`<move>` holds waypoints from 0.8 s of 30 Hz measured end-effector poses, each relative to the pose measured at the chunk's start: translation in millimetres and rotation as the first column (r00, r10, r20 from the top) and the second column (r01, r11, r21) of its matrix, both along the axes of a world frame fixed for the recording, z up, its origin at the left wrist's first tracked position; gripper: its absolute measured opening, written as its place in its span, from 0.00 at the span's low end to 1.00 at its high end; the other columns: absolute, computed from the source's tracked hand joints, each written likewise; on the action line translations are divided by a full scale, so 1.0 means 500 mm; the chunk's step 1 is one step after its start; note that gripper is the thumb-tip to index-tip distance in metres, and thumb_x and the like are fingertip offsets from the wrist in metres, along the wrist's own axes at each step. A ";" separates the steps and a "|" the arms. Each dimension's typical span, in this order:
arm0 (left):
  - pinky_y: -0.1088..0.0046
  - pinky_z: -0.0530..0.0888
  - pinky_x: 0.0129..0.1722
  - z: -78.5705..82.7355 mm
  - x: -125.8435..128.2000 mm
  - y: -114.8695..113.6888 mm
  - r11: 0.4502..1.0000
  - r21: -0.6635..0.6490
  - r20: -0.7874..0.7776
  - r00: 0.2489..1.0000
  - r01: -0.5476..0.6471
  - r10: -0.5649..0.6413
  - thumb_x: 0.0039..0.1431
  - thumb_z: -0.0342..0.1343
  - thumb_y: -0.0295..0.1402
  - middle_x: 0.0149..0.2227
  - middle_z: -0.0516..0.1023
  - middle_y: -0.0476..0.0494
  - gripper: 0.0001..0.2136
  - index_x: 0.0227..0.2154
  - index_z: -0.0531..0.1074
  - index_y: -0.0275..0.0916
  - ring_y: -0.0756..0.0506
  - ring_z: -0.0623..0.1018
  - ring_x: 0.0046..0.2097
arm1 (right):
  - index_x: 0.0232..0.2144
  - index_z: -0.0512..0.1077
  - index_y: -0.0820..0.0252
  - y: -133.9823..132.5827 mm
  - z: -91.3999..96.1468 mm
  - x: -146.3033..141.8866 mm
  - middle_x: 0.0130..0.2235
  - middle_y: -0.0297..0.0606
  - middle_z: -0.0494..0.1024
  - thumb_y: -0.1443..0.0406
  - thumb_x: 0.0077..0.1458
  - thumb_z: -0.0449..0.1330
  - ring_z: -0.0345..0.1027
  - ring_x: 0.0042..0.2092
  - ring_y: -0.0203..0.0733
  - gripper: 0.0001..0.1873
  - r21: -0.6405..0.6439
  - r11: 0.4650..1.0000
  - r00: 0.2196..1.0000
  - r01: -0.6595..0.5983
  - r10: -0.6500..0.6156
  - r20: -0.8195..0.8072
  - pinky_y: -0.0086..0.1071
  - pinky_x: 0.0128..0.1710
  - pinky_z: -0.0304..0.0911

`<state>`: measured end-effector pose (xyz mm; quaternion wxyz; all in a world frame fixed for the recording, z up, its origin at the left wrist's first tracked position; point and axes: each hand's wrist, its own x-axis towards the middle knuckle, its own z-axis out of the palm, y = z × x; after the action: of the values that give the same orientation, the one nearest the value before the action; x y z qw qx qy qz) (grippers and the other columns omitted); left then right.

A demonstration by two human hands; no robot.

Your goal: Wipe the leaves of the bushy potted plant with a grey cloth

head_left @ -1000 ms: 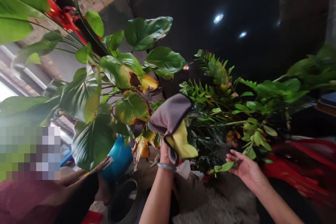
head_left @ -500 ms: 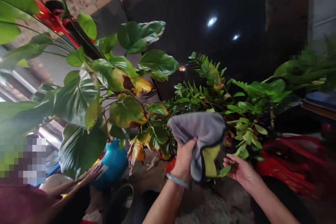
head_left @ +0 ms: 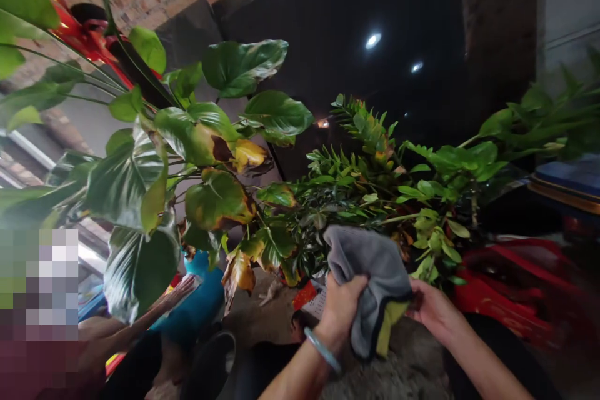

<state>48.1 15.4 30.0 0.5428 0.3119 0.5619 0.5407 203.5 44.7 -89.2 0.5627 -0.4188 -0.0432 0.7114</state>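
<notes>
We hold the grey cloth in our left hand, thumb laid over it, arm slanting up from below. Our right hand is at its right edge, fingers curled — whether they grip it, we cannot tell. The cloth hangs before the leafy plants.

The gray cloth has moved over to the right fingers.

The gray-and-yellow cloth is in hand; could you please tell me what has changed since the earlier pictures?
The left hand has carried the gray-and-yellow cloth rightward and lower in view to the right hand, which now touches its edge; whether it grips is unclear. The left hand's hold and the large-leaved plant stayed.
</notes>
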 end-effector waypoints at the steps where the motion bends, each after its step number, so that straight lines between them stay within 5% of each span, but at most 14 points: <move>1: 0.68 0.76 0.44 0.032 0.004 0.023 0.994 0.113 0.016 1.000 -0.007 0.005 0.40 0.65 0.23 0.37 0.83 0.40 0.20 0.41 0.75 0.35 0.41 0.81 0.41 | 0.21 0.71 0.58 -0.001 0.009 0.000 0.19 0.33 0.76 0.68 0.36 0.68 0.69 0.21 0.41 0.08 -0.012 1.000 1.000 0.007 -0.007 -0.003 0.33 0.21 0.64; 4: 0.71 0.73 0.51 0.109 0.024 0.114 0.916 0.355 0.105 0.982 -0.184 0.156 0.44 0.65 0.25 0.43 0.82 0.42 0.19 0.43 0.75 0.37 0.43 0.79 0.48 | 0.24 0.72 0.57 -0.002 0.033 -0.005 0.21 0.34 0.79 0.69 0.36 0.67 0.71 0.23 0.42 0.09 -0.030 0.999 1.000 0.024 -0.025 -0.014 0.33 0.22 0.64; 6: 0.70 0.72 0.52 0.117 0.036 0.159 0.899 0.348 0.175 0.960 -0.267 0.217 0.46 0.64 0.23 0.42 0.83 0.43 0.17 0.42 0.75 0.37 0.44 0.79 0.49 | 0.24 0.72 0.56 -0.002 0.039 -0.010 0.20 0.34 0.78 0.68 0.38 0.67 0.71 0.23 0.41 0.08 -0.028 0.999 0.999 0.047 -0.047 -0.014 0.32 0.22 0.64; 9: 0.67 0.75 0.48 0.058 0.040 0.156 0.954 0.181 0.201 0.959 -0.238 0.201 0.46 0.62 0.21 0.37 0.83 0.41 0.12 0.36 0.76 0.35 0.42 0.81 0.44 | 0.23 0.71 0.56 -0.003 0.035 -0.010 0.20 0.34 0.78 0.67 0.41 0.65 0.71 0.22 0.41 0.05 -0.069 0.996 0.999 0.050 -0.050 0.003 0.32 0.21 0.63; 12: 0.64 0.78 0.42 -0.021 0.027 0.079 0.991 0.001 0.179 0.975 -0.136 0.134 0.42 0.62 0.20 0.31 0.83 0.39 0.12 0.33 0.76 0.33 0.40 0.82 0.36 | 0.23 0.71 0.57 -0.006 0.027 0.001 0.19 0.35 0.78 0.67 0.42 0.64 0.71 0.22 0.42 0.04 -0.094 0.996 1.000 0.014 -0.013 0.006 0.33 0.22 0.62; 15: 0.64 0.78 0.38 -0.042 0.014 0.006 0.991 -0.124 0.164 0.984 -0.054 0.075 0.40 0.63 0.20 0.28 0.82 0.40 0.17 0.38 0.75 0.31 0.40 0.81 0.32 | 0.22 0.71 0.56 -0.008 0.024 0.011 0.18 0.34 0.76 0.67 0.41 0.64 0.69 0.21 0.42 0.04 -0.067 0.998 1.000 -0.010 0.010 -0.006 0.33 0.21 0.62; 18: 0.64 0.78 0.42 0.011 0.016 0.003 0.999 -0.042 0.140 0.990 -0.029 0.035 0.39 0.66 0.22 0.32 0.83 0.41 0.23 0.43 0.74 0.34 0.40 0.82 0.36 | 0.22 0.71 0.56 -0.007 0.025 0.014 0.18 0.34 0.76 0.67 0.41 0.65 0.69 0.21 0.42 0.05 -0.063 0.998 1.000 -0.013 0.014 0.007 0.33 0.22 0.62; 21: 0.65 0.74 0.50 0.082 0.028 0.062 0.971 0.194 0.124 0.986 -0.138 0.115 0.41 0.67 0.25 0.40 0.82 0.40 0.23 0.44 0.74 0.37 0.40 0.80 0.45 | 0.24 0.72 0.56 -0.003 0.024 0.011 0.21 0.35 0.78 0.66 0.41 0.66 0.72 0.24 0.43 0.05 -0.050 0.999 1.000 0.002 -0.001 0.023 0.35 0.24 0.64; 24: 0.65 0.73 0.52 0.102 0.037 0.118 0.941 0.253 0.181 0.967 -0.223 0.180 0.44 0.66 0.26 0.40 0.83 0.41 0.18 0.42 0.75 0.36 0.41 0.80 0.47 | 0.24 0.71 0.56 -0.001 0.027 0.007 0.21 0.35 0.79 0.66 0.42 0.67 0.72 0.23 0.43 0.06 -0.034 0.999 1.000 0.015 -0.014 0.025 0.35 0.24 0.64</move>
<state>66.3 74.6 81.2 0.4789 0.2809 0.4674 0.6880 206.8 43.9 -75.7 0.5601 -0.4374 -0.0349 0.7027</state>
